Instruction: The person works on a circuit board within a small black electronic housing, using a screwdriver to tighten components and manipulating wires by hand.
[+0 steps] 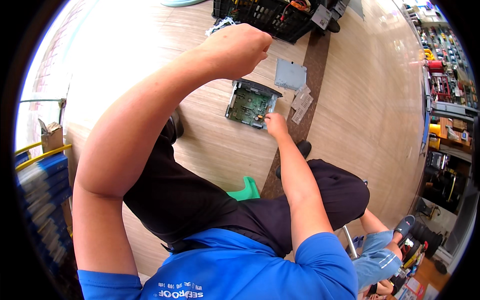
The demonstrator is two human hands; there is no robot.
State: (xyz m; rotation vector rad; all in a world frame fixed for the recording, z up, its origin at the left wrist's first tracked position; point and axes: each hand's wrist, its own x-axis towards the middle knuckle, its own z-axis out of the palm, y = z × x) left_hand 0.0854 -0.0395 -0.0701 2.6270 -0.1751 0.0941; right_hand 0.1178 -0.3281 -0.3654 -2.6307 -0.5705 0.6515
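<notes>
The opened metal unit (250, 104) lay on the pale floor (365, 100), a grey panel (291, 74) off its far right corner, a black crate (260, 21) beyond. The right hand (276, 124) had its fingers curled at the unit's right edge; the left hand (244, 49) was raised, fingers curled; I couldn't tell what either gripped. Floor stretched rightward to cluttered shelves (450, 55).

The circuit board (248, 103) is green, dotted with black and pale parts; its case (272, 105) is silver with a dark front (261, 87). The metal plate (290, 74) is bluish grey. Darker grain streaks the beige floor (360, 100), which a mottled brown band (316, 60) crosses. The crate (287, 33) is black, the shirt (245, 260) blue with white print (181, 294), the trousers (200, 200) black.
</notes>
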